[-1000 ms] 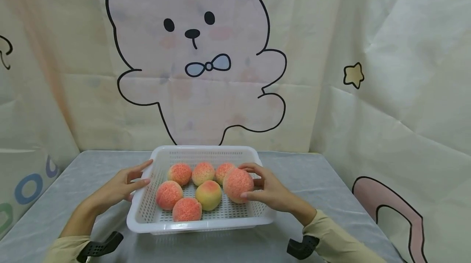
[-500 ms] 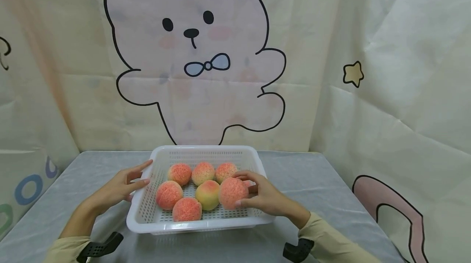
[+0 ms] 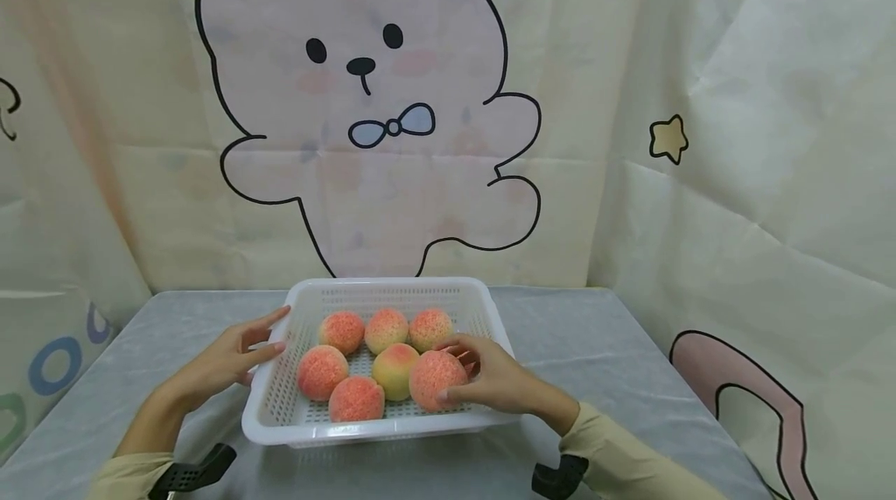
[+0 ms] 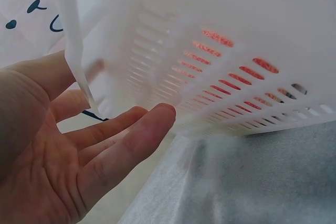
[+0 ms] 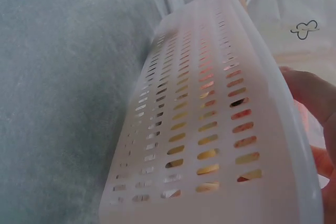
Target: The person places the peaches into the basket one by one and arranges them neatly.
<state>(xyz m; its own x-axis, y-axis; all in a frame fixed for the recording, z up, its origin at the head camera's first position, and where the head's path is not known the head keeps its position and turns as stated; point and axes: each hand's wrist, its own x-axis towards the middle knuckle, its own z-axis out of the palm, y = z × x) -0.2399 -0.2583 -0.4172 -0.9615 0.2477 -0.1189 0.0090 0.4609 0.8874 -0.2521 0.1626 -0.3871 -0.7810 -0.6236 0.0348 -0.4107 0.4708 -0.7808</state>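
In the head view a white perforated plastic basket (image 3: 378, 430) holds several peaches. My right hand (image 3: 493, 379) grips a large pink peach (image 3: 434, 382) inside the basket's right half, fingers behind it and thumb at its front. Left of it lies a yellow-red peach (image 3: 393, 370), and a speckled peach (image 3: 430, 329) sits behind. My left hand (image 3: 234, 352) holds the basket's left rim. In the left wrist view that hand (image 4: 89, 150) has its thumb over the rim and its fingers beneath, along the outer wall. The right wrist view mostly shows the basket's front wall (image 5: 273, 171), hiding most of the right hand.
A grey cloth covers the table (image 3: 560, 344) under the basket. Behind it hangs a pale curtain (image 3: 560, 236) printed with a cartoon bear. Black camera mounts (image 3: 196, 473) sit at both wrists.
My right hand has carried the large peach left and toward the basket's front, uncovering the speckled peach behind it. My left hand has stayed at the rim.
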